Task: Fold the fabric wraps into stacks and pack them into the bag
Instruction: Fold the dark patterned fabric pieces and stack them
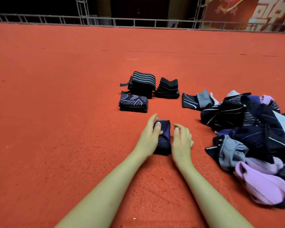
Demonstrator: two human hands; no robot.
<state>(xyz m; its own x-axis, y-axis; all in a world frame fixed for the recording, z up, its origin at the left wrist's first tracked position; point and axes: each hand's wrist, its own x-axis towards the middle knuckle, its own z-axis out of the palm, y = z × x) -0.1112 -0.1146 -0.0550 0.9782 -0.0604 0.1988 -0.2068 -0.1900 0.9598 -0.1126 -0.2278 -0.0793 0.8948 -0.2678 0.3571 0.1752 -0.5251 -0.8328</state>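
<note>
A folded dark purple wrap [163, 140] lies on the red carpet between my hands. My left hand [149, 135] lies along its left side with the thumb pressing on top. My right hand [181, 139] rests against its right side, fingers relaxed. Beyond stand three folded stacks: a striped black one [142, 83], a plain black one [168, 88] and a patterned navy one [133, 102]. A heap of unfolded navy, grey and lilac wraps [253, 137] spreads at the right. No bag is in view.
Red carpet [64, 104] covers the floor all around. A single flat navy and grey wrap [196, 100] lies beside the heap. A metal truss rail [138, 22] runs along the far edge, with a red banner [253, 12] behind it.
</note>
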